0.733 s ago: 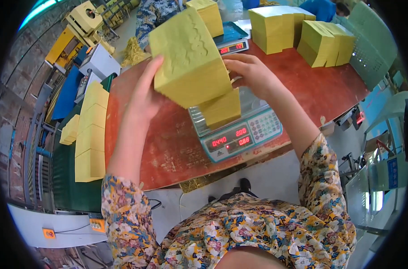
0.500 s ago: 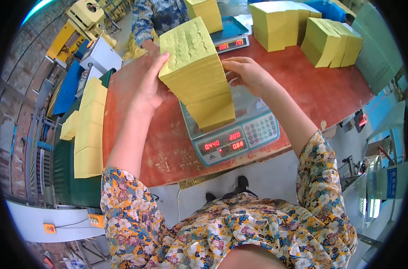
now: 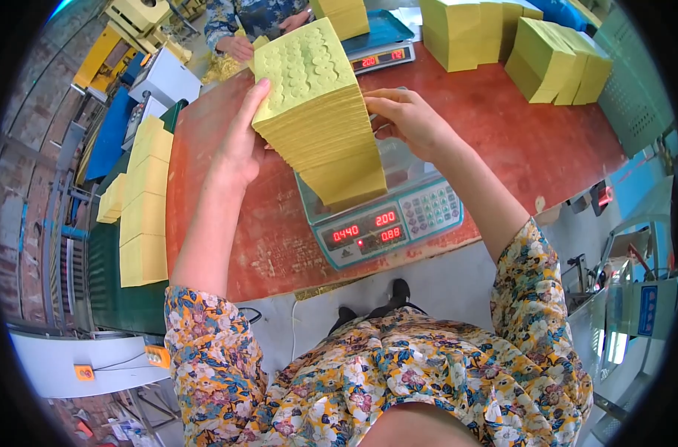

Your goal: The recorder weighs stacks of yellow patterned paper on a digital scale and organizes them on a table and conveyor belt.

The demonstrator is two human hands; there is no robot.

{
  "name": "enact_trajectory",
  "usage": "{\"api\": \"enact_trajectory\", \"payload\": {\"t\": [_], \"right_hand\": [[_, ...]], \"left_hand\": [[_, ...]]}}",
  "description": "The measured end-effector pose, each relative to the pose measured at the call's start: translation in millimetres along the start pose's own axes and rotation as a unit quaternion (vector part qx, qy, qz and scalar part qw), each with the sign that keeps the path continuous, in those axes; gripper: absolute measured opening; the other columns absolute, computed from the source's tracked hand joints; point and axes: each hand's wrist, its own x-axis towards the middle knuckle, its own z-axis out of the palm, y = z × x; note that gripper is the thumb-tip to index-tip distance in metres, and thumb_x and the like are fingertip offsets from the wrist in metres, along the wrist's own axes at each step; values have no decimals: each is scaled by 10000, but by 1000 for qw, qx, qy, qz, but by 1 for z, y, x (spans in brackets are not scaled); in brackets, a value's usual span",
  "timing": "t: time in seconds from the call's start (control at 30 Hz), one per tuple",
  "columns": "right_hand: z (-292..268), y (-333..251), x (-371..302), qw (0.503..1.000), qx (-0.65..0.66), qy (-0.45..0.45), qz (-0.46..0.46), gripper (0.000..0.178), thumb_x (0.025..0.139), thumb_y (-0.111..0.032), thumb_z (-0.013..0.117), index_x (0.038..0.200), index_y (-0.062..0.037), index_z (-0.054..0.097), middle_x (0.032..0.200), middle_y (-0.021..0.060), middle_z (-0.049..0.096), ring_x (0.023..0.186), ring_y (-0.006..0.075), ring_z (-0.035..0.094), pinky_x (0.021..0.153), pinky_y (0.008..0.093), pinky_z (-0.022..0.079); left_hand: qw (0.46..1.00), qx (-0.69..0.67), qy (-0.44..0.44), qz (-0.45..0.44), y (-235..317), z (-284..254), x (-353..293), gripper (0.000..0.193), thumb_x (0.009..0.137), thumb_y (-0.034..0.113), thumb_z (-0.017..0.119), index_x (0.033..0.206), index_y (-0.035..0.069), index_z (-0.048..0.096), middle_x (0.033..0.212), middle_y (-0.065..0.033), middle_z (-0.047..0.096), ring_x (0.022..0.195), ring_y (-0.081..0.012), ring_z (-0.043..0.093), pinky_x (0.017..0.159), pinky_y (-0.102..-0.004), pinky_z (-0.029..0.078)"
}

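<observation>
Yellow paper stack [image 3: 316, 112], held between the left hand [image 3: 240, 145] and the right hand [image 3: 413, 123], in contact with each, above the pan of a teal-edged scale [image 3: 387, 227]. Top face pressed with rows of rounded shapes, in full view; layered sheet edges down the near side. Directly below, a smoother yellow block [image 3: 354, 182] on the pan; cannot tell whether in contact with the sheets above. Left hand closed on the left side, thumb at the edge of the top face, other fingers mostly hidden behind the paper. Right hand curled in against the right side, fingers bent, tips at the edge and partly out of sight. On the near front of the scale, red lit digits [image 3: 346, 233] and a keypad [image 3: 432, 207]; underneath, a worn red table [image 3: 503, 141]. Just beyond the stack, a second scale [image 3: 387, 57] with a blue tray [image 3: 389, 30], and another yellow stack [image 3: 342, 18] at the left end of that tray. Toward the far right, a group of yellow paper blocks [image 3: 458, 37], with a second group [image 3: 555, 63] near it. At left, beside the table, a row of yellow blocks [image 3: 144, 223] on a green surface [image 3: 123, 307]. Across the table, a co-worker [image 3: 257, 16] in blue camouflage clothing.
</observation>
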Motion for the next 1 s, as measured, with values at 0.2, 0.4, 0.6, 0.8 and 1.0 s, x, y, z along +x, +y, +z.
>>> {"api": "enact_trajectory", "payload": {"t": [0.2,0.4,0.6,0.8,1.0], "right_hand": [[5,2,-3,999,-27,24,-5,366,929,-240,598,1175,27,638,981,73,670,780,134,595,716,283,490],[2,4,-8,996,-81,38,-19,377,928,-256,600,1184,16,648,964,65,671,820,131,590,718,277,477],[1,34,-1,996,22,76,-50,485,1002,-390,487,1331,-40,549,1282,60,590,1114,162,548,947,319,417],[25,65,29,988,92,71,-98,645,1024,-505,373,1450,-21,394,1433,138,462,1352,210,381,1109,308,282],[12,53,31,992,103,42,-61,615,1028,-473,363,1447,-23,401,1431,140,473,1325,208,423,1075,338,333]], "left_hand": [[1000,1,2,9,-7,-2,0,706,860,641,538,1364,147,502,1283,-68,567,1154,-201,533,919,-439,448],[998,24,38,32,-14,0,-1,763,877,676,510,1416,139,453,1372,-78,524,1241,-211,500,991,-429,417],[970,-118,157,145,-83,-3,19,672,947,548,505,1413,69,437,1375,-92,522,1237,-211,508,1009,-411,422],[952,-278,53,114,-124,37,24,512,966,387,532,1354,58,471,1282,-63,563,1185,-187,530,960,-361,465],[953,-268,105,93,-118,45,32,578,970,432,513,1400,56,431,1378,-93,504,1256,-209,483,1019,-376,421]]}}
